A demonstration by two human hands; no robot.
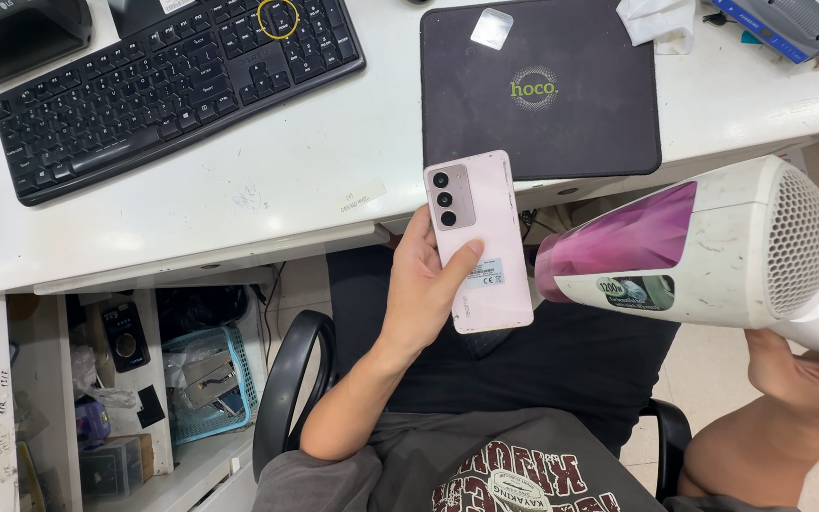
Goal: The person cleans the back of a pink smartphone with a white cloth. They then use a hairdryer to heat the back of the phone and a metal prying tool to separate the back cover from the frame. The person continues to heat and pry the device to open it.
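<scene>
Left hand (421,294) clamps a pale pink phone (479,242), back side up, thumb lying across the lower back and the other digits hidden behind it. The phone sits just off the near edge of the white desk (239,204), over the lap, with its camera end nearest the desk. Right hand (812,365) is closed around the handle of a white and magenta hair dryer (684,251), well out from the desk and to the right of the phone, nozzle aimed at the phone's right long edge and very near it. The work in hand looks like warming the phone's back with the dryer. Judgement: to do this well, the nozzle should sweep along all the edges and not dwell on one spot, and the thumb would be better off the panel, so the heat reaches the whole back and the skin stays safe. A grip on the side rails alone would serve. On the desk beyond the phone lies a dark mouse mat (537,90); a black keyboard (177,81) sits to the left of the mat. Whether the dryer is running, I cannot tell.
</scene>
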